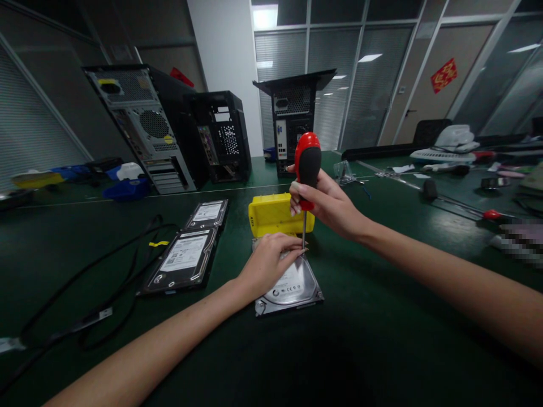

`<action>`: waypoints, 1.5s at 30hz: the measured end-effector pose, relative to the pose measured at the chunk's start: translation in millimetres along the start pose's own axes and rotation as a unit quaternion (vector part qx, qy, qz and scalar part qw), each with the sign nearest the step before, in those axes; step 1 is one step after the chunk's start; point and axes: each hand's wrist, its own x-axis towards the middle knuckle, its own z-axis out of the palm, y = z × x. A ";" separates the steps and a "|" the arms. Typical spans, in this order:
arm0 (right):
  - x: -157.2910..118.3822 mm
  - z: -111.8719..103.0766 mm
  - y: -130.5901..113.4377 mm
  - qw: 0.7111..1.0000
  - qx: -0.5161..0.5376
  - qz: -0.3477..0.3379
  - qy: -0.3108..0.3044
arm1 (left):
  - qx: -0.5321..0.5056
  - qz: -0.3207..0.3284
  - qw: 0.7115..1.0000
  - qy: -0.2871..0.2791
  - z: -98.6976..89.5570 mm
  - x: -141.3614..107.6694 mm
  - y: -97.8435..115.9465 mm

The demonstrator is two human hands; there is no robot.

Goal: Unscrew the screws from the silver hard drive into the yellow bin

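A silver hard drive [292, 285] lies flat on the green table in front of me. Across its upper part rests my left hand [271, 257], with thumb and index finger closed around the low end of the screwdriver's shaft. The red and black screwdriver [308, 164] stands almost upright, its tip down at the drive's right edge. My right hand [328, 200] is wrapped around the handle. The tip and any screw under it are hidden by my left fingertips. Just behind the drive is a yellow plastic bin [278, 212].
Two more hard drives [186, 254] lie to the left, beside black cables [136, 254]. Computer cases [169, 124] stand at the back, one with a raised panel [294, 82]. Blue bins [127, 189] sit far left. Another screwdriver [492, 215] and assorted parts lie right.
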 end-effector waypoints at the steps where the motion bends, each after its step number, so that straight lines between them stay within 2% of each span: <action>1: 0.2 -0.3 0.7 1.000 -0.004 -0.001 0.002 | 0.000 0.001 1.000 0.000 0.2 0.1 0.0; 15: 1.2 -5.4 5.6 0.997 -0.065 0.008 0.033 | 0.005 0.005 1.000 -0.002 -1.1 0.9 2.4; 21: -1.4 -3.4 3.9 1.000 0.003 0.020 -0.017 | 0.001 0.006 1.000 -0.003 -1.1 0.3 1.2; 24: -3.0 -1.6 2.7 0.999 -0.002 0.027 -0.026 | 0.012 0.013 1.000 -0.007 -1.7 -0.1 1.0; 30: -3.3 0.5 4.2 0.999 -0.041 0.008 -0.016 | 0.044 0.014 0.999 -0.015 -0.5 -0.3 0.3; 45: -1.9 -0.1 3.9 0.996 -0.085 0.008 0.024 | 0.034 0.008 0.999 -0.007 0.0 0.2 0.7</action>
